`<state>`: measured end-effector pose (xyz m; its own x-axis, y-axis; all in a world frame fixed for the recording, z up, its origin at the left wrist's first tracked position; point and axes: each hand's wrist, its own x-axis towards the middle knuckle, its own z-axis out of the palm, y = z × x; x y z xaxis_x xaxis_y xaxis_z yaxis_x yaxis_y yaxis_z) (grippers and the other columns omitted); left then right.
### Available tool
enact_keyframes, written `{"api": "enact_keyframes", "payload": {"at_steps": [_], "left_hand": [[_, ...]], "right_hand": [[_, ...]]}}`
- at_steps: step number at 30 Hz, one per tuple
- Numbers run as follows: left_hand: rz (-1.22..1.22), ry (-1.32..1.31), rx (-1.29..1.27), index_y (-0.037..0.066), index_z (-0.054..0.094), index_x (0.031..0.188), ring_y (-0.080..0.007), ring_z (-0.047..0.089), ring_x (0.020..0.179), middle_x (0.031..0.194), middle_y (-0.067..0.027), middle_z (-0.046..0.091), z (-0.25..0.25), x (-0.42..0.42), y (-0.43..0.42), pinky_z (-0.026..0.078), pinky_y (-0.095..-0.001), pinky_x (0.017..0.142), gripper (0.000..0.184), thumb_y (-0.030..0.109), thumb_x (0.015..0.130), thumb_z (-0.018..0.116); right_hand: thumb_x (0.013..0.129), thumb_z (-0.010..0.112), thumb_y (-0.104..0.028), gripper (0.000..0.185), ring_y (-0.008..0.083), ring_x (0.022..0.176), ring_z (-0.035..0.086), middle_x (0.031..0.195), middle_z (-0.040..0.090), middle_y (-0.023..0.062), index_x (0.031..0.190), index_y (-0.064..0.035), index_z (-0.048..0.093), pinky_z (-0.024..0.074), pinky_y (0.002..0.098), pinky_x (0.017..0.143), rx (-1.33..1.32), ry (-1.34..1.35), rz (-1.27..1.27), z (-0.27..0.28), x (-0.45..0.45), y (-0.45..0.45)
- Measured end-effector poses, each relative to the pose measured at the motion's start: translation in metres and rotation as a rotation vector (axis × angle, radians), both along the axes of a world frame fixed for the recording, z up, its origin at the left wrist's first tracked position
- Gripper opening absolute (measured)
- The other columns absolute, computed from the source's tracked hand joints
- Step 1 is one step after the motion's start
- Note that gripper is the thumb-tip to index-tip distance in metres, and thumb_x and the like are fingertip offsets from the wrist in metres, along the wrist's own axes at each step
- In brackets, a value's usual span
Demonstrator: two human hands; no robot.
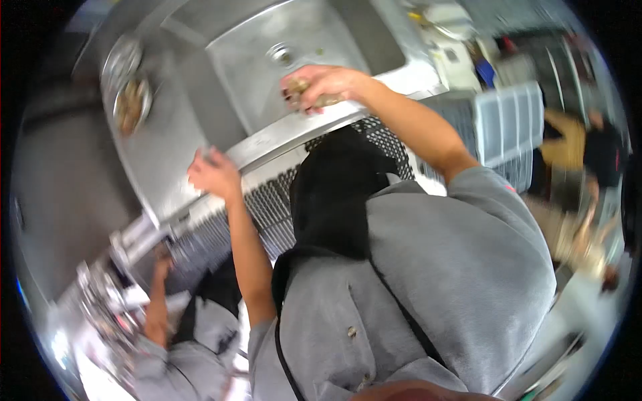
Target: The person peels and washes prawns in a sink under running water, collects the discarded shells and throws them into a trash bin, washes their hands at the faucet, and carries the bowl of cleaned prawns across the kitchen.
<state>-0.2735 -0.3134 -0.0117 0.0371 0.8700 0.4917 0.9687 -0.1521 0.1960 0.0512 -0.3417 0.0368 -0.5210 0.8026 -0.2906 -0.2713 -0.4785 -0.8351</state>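
My right hand (321, 88) is closed around some small brownish pieces (297, 87) above the front edge of the metal sink (251, 73). Over the counter's front edge, left of the basin, is my left hand (214, 175), its fingers curled around a small greyish thing (208, 155) too blurred to name. On the metal counter (167, 134) farther left sits a metal bowl (146, 107) of brownish food, with another shiny metal bowl (122, 57) just behind it.
A translucent plastic bin (509, 123) stands right of the sink. A co-worker (194, 334) is close by at the lower left, one arm reaching forward. Other people (602, 150) are at the far right. Perforated black matting (271, 204) lies below the counter.
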Motion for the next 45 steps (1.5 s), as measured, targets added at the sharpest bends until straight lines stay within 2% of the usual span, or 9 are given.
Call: {"api": "enact_keyframes", "payload": {"at_steps": [10, 18, 28, 32, 33, 34, 37, 40, 45], "left_hand": [[-0.036, 0.138, -0.037, 0.015, 0.060, 0.113, -0.0377, 0.048, 0.101, 0.108, -0.0164, 0.054, -0.018, -0.020, 0.000, 0.039, -0.0544, 0.079, 0.044, 0.049, 0.086, 0.053], [0.033, 0.125, -0.067, 0.016, 0.062, 0.111, -0.0412, 0.046, 0.112, 0.117, -0.0201, 0.053, -0.023, -0.021, 0.012, 0.036, -0.0630, 0.084, 0.047, 0.053, 0.082, 0.055], [0.140, 0.321, 0.025, 0.015, 0.056, 0.116, -0.0397, 0.049, 0.109, 0.116, -0.0198, 0.053, -0.013, -0.004, -0.037, 0.040, -0.0628, 0.078, 0.052, 0.057, 0.084, 0.052], [-0.374, 0.466, 0.281, 0.011, 0.061, 0.104, -0.0295, 0.059, 0.089, 0.097, -0.0108, 0.061, -0.003, -0.029, -0.058, 0.046, -0.0447, 0.066, 0.045, 0.051, 0.086, 0.055], [-0.270, 0.480, 0.285, 0.011, 0.061, 0.104, -0.0295, 0.059, 0.089, 0.097, -0.0108, 0.061, -0.026, -0.037, -0.043, 0.046, -0.0447, 0.066, 0.045, 0.051, 0.086, 0.055], [-0.385, 0.909, 0.928, 0.010, 0.064, 0.097, -0.0258, 0.059, 0.076, 0.091, -0.0085, 0.062, -0.042, -0.055, -0.036, 0.046, -0.0402, 0.062, 0.026, 0.034, 0.090, 0.056], [-0.646, 0.257, 0.220, 0.001, 0.063, 0.099, -0.0329, 0.062, 0.083, 0.093, -0.0150, 0.064, 0.006, -0.019, -0.087, 0.050, -0.0419, 0.071, 0.029, 0.028, 0.089, 0.059], [-0.648, -0.017, 0.110, -0.001, 0.064, 0.096, -0.0348, 0.059, 0.090, 0.096, -0.0191, 0.063, 0.033, 0.030, -0.078, 0.046, -0.0426, 0.081, 0.029, 0.027, 0.088, 0.061], [-0.705, -0.256, -0.123, 0.002, 0.063, 0.100, -0.0331, 0.058, 0.092, 0.097, -0.0165, 0.060, 0.048, 0.137, 0.009, 0.046, -0.0404, 0.084, 0.026, 0.023, 0.085, 0.064]], "right_hand": [[0.077, 0.060, 0.001, 0.033, 0.0167, 0.067, 0.062, 0.085, 0.059, 0.0085, 0.107, -0.0062, 0.049, 0.0507, 0.0252, 0.045, -0.141, 0.295, -1.001, -0.062, -0.068, -0.361], [0.070, 0.066, -0.004, 0.012, 0.0173, 0.060, 0.060, 0.069, 0.061, 0.0072, 0.078, -0.0062, 0.057, 0.0512, 0.0302, 0.050, -0.492, 0.363, -2.369, -0.120, -0.138, -0.749], [0.092, 0.053, -0.026, 0.032, 0.0373, 0.090, 0.057, 0.096, 0.055, 0.0191, 0.103, 0.0030, 0.050, 0.0582, 0.0530, 0.072, -0.780, 0.447, -3.325, 0.011, -0.166, -1.098], [0.092, 0.052, -0.024, 0.031, 0.0296, 0.077, 0.055, 0.091, 0.054, 0.0162, 0.107, 0.0026, 0.051, 0.0524, 0.0414, 0.061, -0.671, 0.000, -3.240, -0.110, -0.171, -1.160], [0.092, 0.049, -0.019, 0.030, 0.0297, 0.098, 0.053, 0.110, 0.052, 0.0187, 0.115, 0.0002, 0.046, 0.0512, 0.0385, 0.071, -0.557, 0.015, -3.141, -0.136, -0.167, -1.146], [0.090, 0.052, -0.018, 0.017, 0.0212, 0.079, 0.055, 0.093, 0.057, 0.0131, 0.098, -0.0029, 0.053, 0.0443, 0.0304, 0.056, -0.708, -0.062, -3.013, -0.138, -0.152, -1.103], [0.090, 0.046, -0.031, 0.034, 0.0124, 0.043, 0.045, 0.051, 0.046, 0.0012, 0.062, -0.0120, 0.051, 0.0344, 0.0281, 0.039, -0.975, -0.440, -2.140, -0.186, -0.098, -0.970], [0.087, 0.045, -0.016, 0.018, 0.0131, 0.048, 0.048, 0.066, 0.055, 0.0044, 0.095, -0.0079, 0.059, 0.0427, 0.0283, 0.040, -0.897, -0.511, -1.333, -0.213, -0.048, -0.813], [0.091, 0.052, -0.020, 0.014, 0.0097, 0.055, 0.049, 0.069, 0.054, 0.0017, 0.096, -0.0080, 0.058, 0.0432, 0.0260, 0.047, -0.486, -0.838, -0.745, -0.152, 0.017, -0.573]]}}
